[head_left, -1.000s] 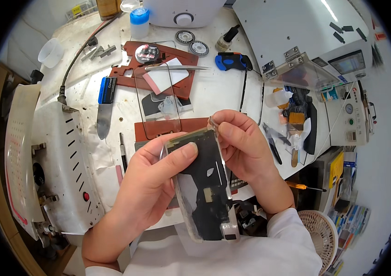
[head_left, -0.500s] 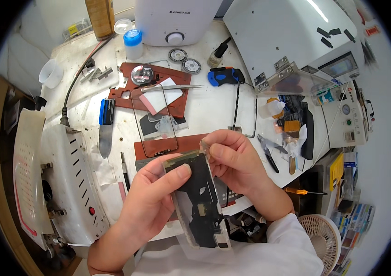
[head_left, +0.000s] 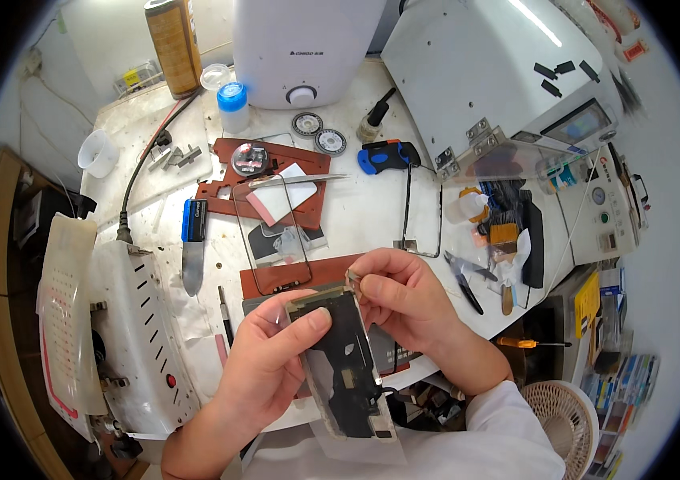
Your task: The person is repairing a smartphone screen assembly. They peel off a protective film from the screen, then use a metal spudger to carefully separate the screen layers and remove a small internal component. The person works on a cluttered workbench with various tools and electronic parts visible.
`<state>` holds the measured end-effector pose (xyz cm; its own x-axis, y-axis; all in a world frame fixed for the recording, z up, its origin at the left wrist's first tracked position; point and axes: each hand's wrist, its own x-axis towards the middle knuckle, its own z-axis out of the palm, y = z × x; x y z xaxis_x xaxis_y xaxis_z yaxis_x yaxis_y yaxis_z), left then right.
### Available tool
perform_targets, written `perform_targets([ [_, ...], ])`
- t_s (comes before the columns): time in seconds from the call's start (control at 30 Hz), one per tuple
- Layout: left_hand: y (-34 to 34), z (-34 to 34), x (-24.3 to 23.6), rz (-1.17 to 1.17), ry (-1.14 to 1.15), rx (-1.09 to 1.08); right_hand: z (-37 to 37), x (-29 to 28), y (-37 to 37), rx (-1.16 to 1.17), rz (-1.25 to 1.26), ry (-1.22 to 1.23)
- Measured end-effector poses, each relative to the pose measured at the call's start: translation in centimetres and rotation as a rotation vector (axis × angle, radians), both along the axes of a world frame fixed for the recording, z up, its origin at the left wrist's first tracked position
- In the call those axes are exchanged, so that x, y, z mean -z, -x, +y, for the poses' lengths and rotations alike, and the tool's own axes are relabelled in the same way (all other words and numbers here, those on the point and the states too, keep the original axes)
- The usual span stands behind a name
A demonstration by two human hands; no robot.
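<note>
My left hand (head_left: 276,348) holds a phone screen panel (head_left: 348,360), its dark back facing up and its thumb lying on the upper part. The panel is long and tilted, with a black sheet over its back and a pale, greyish rim. At its top right corner, my right hand (head_left: 408,300) is closed in a pinch. A small pale, brownish bit (head_left: 353,278) shows at the thumb and fingertip, too small to name. Beneath both hands lies a reddish-brown mat (head_left: 324,270), partly hidden.
A hinged white machine (head_left: 144,336) stands at left, a white appliance (head_left: 308,48) at the back, a bigger cabinet (head_left: 468,72) at back right. A blue-handled blade (head_left: 193,240), a thin frame (head_left: 252,256), pliers (head_left: 464,284) and a blue-black tool (head_left: 388,157) lie around.
The whole view has shifted slightly, so the bench things sit a little lower. Both hands keep the same grips on the phone screen panel.
</note>
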<state>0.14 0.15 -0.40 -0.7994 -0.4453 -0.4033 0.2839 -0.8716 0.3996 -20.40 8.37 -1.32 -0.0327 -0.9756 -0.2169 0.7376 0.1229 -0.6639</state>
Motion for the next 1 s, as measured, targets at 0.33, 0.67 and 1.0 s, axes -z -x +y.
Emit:
perform_targets([
  [0.33, 0.0, 0.9, -1.0, -0.097, 0.223, -0.128, 0.1, 0.2, 0.0, -0.002, 0.074, 0.085],
  [0.67, -0.2, 1.3, -1.3, -0.216, 0.446, -0.128, 0.0, -0.3, -0.2, -0.031, 0.157, 0.164],
  [1.0, -0.3, 1.4, -1.3, -0.199, 0.480, -0.125, 0.1, 0.9, 0.3, -0.061, 0.109, 0.242],
])
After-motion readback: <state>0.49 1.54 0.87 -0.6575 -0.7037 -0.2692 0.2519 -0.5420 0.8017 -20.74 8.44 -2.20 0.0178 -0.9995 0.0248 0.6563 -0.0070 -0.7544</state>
